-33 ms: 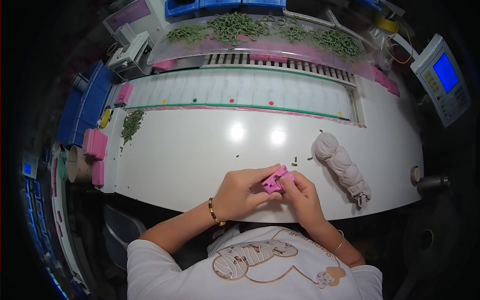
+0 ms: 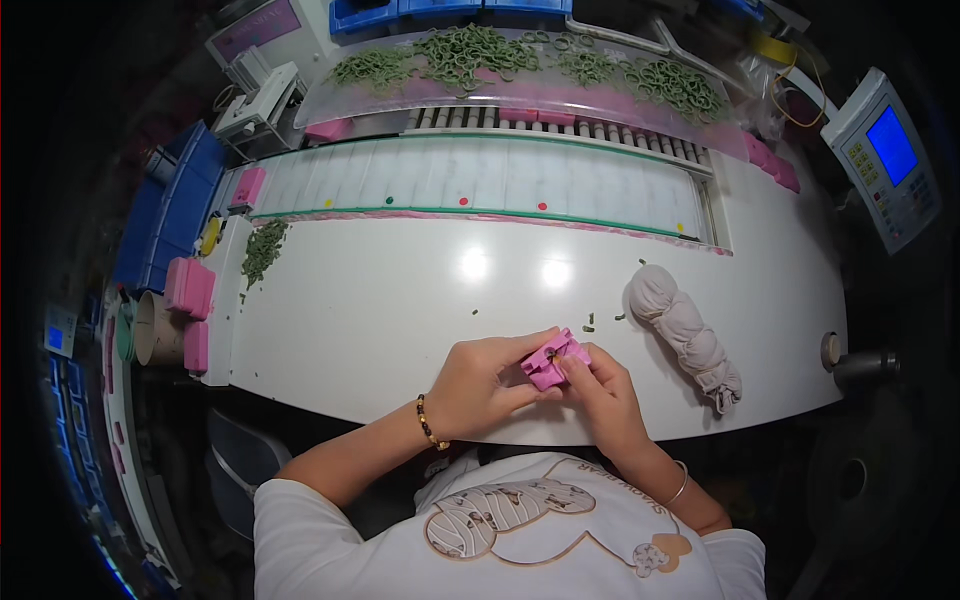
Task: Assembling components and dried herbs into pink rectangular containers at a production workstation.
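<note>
Just above the near edge of the white table, both my hands meet at a small pink rubber mould (image 2: 545, 372). My left hand (image 2: 482, 385) grips its left side between thumb and fingers. On the other side, my right hand (image 2: 605, 393) pinches it, the thumb pressed on its upper face. A split with a dark spot shows in the mould's top; what lies inside is too small to tell. Past my hands, a few green scraps (image 2: 589, 322) are scattered on the table. To the right lies a rolled, knotted pale cloth (image 2: 680, 330).
A conveyor strip (image 2: 450, 180) crosses behind the table. Beyond it, a clear tray (image 2: 330, 100) bears heaps of green rings (image 2: 470, 55). Green scraps (image 2: 263, 252) lie at the left, near pink blocks (image 2: 190, 288). A control panel (image 2: 890, 150) stands at right.
The pink mould has turned slightly in my hands and its split looks wider. My right thumb has shifted a little. Both arms stay in place.
</note>
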Motion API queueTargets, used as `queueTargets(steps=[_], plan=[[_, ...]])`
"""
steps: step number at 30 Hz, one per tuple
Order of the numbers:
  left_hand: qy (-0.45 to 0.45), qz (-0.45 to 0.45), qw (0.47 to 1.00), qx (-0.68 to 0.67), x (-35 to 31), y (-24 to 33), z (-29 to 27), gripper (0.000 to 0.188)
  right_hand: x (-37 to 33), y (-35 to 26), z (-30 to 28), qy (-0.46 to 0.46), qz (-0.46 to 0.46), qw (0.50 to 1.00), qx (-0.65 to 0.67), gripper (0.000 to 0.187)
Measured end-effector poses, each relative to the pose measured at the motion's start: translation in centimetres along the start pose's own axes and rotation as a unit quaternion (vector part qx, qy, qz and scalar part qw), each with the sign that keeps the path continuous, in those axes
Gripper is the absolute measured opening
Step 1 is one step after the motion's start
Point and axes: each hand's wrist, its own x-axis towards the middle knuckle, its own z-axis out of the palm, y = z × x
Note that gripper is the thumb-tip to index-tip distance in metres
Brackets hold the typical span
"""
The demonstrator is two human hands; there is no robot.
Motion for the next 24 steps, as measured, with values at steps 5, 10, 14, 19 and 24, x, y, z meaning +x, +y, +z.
queueTargets(steps=[5, 10, 14, 19, 24], plan=[[-0.033, -0.026, 0.997, -0.059, 0.4, 0.6, -0.8, 0.048, -0.2, 0.6, -0.4, -0.029, -0.026, 0.999, 0.013, 0.021], [-0.049, -0.200, 0.972, -0.110, 1.0, 0.1, -0.3, 0.031, 0.2, 0.8, -0.8, -0.065, -0.020, 0.998, 0.012, 0.018], [0.012, -0.164, 0.978, -0.130, 0.9, -1.0, 0.3, 0.033, 0.4, 0.7, -0.9, -0.072, -0.012, 0.997, 0.020, 0.016], [-0.023, -0.212, 0.966, -0.144, 1.1, -1.1, -0.3, 0.023, 0.4, 0.5, -0.8, -0.086, -0.013, 0.995, 0.050, 0.015], [0.026, -0.272, 0.944, -0.185, 1.0, -1.6, 0.1, 0.024, 0.2, 0.9, -1.9, -0.126, -0.030, 0.991, 0.042, 0.016]])
